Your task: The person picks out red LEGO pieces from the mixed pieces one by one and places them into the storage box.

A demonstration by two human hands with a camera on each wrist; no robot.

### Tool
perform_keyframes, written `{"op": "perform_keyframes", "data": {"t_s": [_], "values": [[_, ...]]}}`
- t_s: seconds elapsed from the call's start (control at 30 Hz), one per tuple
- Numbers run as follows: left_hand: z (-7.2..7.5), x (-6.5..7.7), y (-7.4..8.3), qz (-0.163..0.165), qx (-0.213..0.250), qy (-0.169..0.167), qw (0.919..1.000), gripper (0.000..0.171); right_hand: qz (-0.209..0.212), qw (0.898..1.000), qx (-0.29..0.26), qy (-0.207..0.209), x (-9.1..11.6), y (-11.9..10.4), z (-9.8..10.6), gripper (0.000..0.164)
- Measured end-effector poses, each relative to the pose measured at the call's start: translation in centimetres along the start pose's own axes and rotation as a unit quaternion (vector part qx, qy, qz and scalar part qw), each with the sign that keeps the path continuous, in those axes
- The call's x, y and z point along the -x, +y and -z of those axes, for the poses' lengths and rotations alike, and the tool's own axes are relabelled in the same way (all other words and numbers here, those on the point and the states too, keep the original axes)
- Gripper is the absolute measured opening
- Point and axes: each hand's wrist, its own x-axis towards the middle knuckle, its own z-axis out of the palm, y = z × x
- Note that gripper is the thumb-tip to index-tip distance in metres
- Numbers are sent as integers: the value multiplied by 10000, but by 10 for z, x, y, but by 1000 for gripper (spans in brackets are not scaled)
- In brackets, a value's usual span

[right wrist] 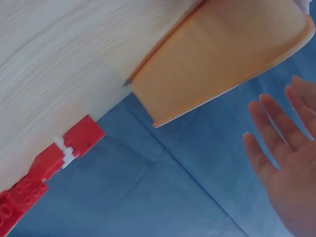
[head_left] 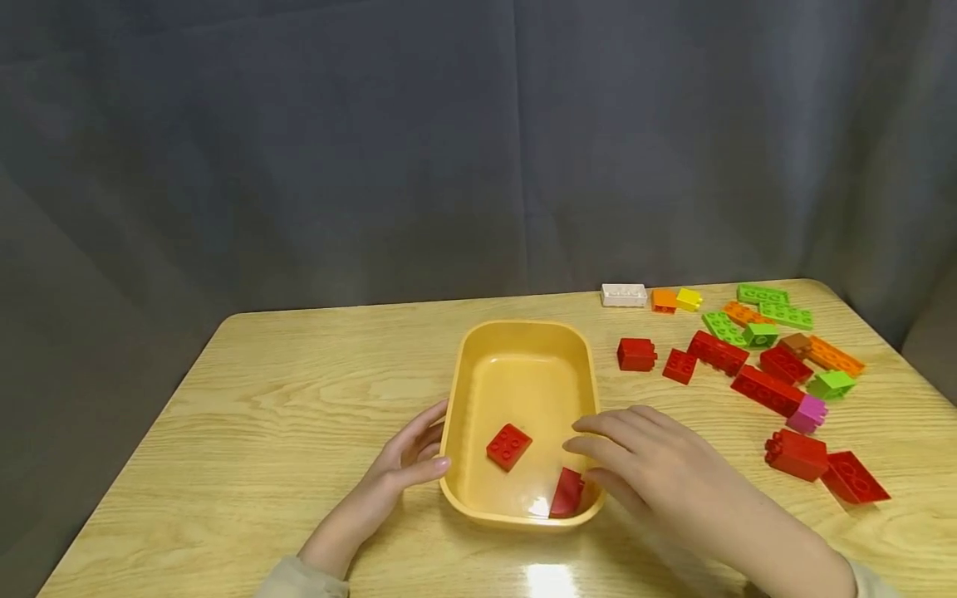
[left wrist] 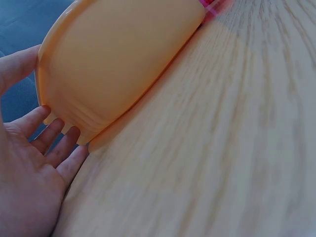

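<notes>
A yellow plastic tray (head_left: 531, 390) stands on the table, holding a red 2x2 toy brick (head_left: 509, 447) and a second red brick (head_left: 566, 492) by its near right corner. My left hand (head_left: 392, 461) touches the tray's left side, thumb at the rim; in the left wrist view, the fingertips (left wrist: 73, 132) rest along the outer wall, fairly straight. Over the right rim reaches my right hand (head_left: 650, 465), fingers extended and nothing held. The right wrist view has this hand (right wrist: 291, 158) with fingers spread, apart from the tray wall (right wrist: 217, 59).
Several toy bricks lie scattered on the right of the wooden table (head_left: 314, 390). Nearest the tray are a red brick (head_left: 636, 355) and a smaller red one (head_left: 679, 365). A white brick (head_left: 624, 295) sits at the back edge, before a dark cloth (head_left: 374, 166).
</notes>
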Motion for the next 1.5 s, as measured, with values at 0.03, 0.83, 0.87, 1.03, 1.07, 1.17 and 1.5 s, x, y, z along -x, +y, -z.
{"op": "perform_keyframes", "data": {"t_s": [0.03,0.83,0.87,1.03,1.07,1.17,1.5], "values": [[0,0,-1,10,0,16,10000,72,23,10000,21,32,1,1,1,37],[3,1,1,-50,63,-32,10000,72,-736,9816,585,-1663,74,18,38,57],[2,0,1,-61,74,-41,9999,72,-877,9787,611,-1753,78,19,39,61],[1,-1,0,-38,103,-13,9999,72,-1239,9719,1079,-1686,97,32,42,43],[2,-1,0,-30,96,-4,9999,73,-1270,9716,1170,-1616,102,35,42,40],[2,0,0,-21,111,-10,9999,73,-1205,9759,1299,-1275,115,45,41,49],[2,-1,0,-46,72,-46,10000,71,-871,9851,1417,-427,144,77,42,69]]}}
